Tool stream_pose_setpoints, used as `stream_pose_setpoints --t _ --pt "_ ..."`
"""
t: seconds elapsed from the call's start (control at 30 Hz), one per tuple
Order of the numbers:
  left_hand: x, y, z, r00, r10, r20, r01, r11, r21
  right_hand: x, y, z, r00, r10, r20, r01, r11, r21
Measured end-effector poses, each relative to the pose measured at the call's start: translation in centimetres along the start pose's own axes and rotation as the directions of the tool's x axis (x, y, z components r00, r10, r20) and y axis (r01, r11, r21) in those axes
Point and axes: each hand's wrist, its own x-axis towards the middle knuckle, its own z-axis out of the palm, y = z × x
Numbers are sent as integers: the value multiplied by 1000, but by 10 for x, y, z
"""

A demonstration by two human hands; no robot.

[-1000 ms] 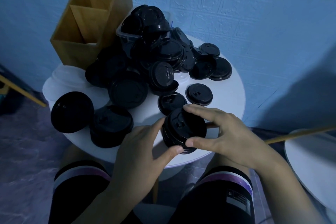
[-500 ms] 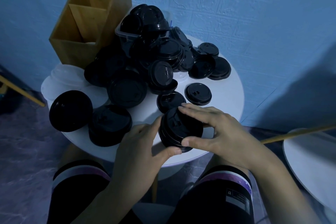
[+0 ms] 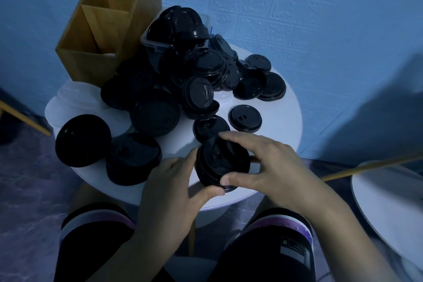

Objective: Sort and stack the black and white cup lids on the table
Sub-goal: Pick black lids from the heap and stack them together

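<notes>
The left hand [image 3: 169,192] and right hand [image 3: 270,167] share one grip, fingers and thumbs curled round a short stack of black lids [image 3: 219,162] at the white surface's [image 3: 281,107] near edge. A loose black lid [image 3: 210,127] lies just beyond the grip, and a heap of black lids [image 3: 194,71] farther beyond.

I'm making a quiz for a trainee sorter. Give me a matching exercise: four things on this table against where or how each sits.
1 wooden box
2 stack of black lids
3 clear tub
4 lone black lid

A gripped by left hand and right hand
B flat by itself on the table
C back left, upright
D heaped with black lids

Pairs: 1-C, 2-A, 3-D, 4-B
</notes>
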Motion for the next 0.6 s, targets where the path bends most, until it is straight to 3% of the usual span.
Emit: stream_pose_setpoints --t 0.2,0.43,0.6 --pt "-1 1 1 1000 8 1 -8 1000 17 -3 -3 5 997 78 -26 -77 997 11" --pt "-1 -2 6 993 77 -91 -69 993 97 -5 -4 6 996 85 -31 -85 996 6" --pt "-2 -4 6 994 91 -55 -86 992 94 -6 -4 10 995 84 -47 -84 996 9"
